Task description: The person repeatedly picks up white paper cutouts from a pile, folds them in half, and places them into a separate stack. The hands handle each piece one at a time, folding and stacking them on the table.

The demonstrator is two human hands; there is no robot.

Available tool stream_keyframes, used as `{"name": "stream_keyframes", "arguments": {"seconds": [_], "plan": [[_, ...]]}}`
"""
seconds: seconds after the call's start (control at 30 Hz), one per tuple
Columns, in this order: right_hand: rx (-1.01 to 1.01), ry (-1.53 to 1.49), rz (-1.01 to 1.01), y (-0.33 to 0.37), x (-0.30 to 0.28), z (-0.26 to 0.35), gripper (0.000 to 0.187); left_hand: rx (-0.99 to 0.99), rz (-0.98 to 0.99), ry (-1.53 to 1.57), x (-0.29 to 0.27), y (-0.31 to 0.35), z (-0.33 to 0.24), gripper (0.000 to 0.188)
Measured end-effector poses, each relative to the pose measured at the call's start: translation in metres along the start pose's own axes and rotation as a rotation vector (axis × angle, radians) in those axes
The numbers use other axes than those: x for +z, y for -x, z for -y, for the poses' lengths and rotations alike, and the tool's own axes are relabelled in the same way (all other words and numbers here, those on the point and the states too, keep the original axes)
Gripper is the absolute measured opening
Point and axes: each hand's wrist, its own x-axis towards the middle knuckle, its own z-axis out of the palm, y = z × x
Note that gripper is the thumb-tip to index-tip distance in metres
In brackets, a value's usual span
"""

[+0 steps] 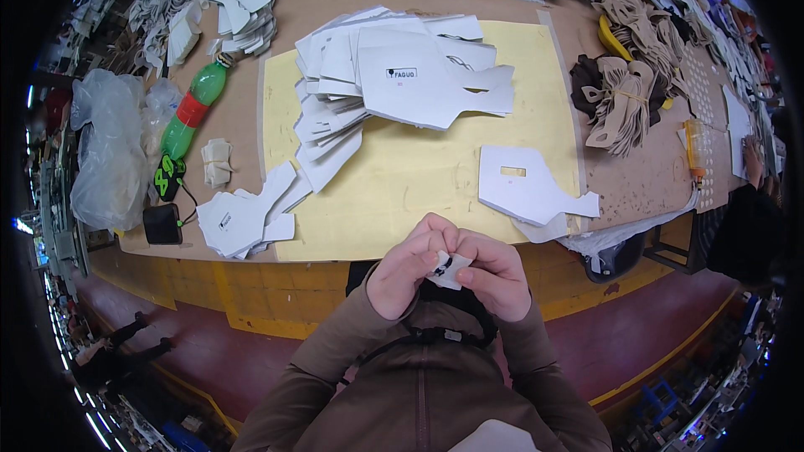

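Note:
Close to my body, just off the table's front edge, my left hand (404, 274) and my right hand (496, 274) meet with fingertips pinched together. Between them they hold a small white piece (450, 269) with dark marks on it; what exactly it is does not show clearly. Beyond my hands, a large fanned pile of white cut pieces (410, 75) with printed labels lies on a yellow sheet (402, 192). A smaller stack of similar white pieces (519, 184) is to the right of my hands. Another stack of white pieces (239, 222) sits to the left.
At left are a green bottle (193, 109), a clear plastic bag (109, 151), a black phone-like device (162, 224) with a cable, and a small white bundle (216, 162). Tied beige pieces (624, 100) lie at right. Another person's hand (752, 159) works at the far right.

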Motion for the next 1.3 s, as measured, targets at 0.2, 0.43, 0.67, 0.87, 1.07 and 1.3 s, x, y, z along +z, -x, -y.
{"name": "stream_keyframes", "arguments": {"seconds": [0.2, 0.43, 0.67, 0.87, 1.07, 1.3], "plan": [[-0.007, 0.029, -0.018, -0.002, -0.001, 0.002, 0.007, -0.008, -0.075, 0.098, 0.001, -0.003, 0.003, 0.035], [-0.055, 0.243, -0.144, -0.001, -0.006, 0.014, 0.001, -0.087, -0.001, 0.106, -0.016, -0.003, 0.001, 0.020], [-0.115, 0.200, -0.378, -0.001, 0.002, 0.013, 0.006, 0.085, -0.189, 0.107, -0.013, -0.003, 0.003, 0.015], [-0.164, 0.386, -0.269, -0.001, -0.004, 0.009, 0.012, 0.122, -0.257, -0.026, -0.011, -0.003, -0.002, 0.014], [-0.093, 0.590, -0.436, -0.014, -0.004, -0.005, 0.006, 0.100, -0.366, -0.450, -0.026, -0.008, 0.004, 0.019], [-0.027, 0.858, -0.474, -0.033, -0.002, -0.016, 0.007, 0.295, -0.524, -1.100, -0.042, -0.009, 0.014, 0.035]]}}
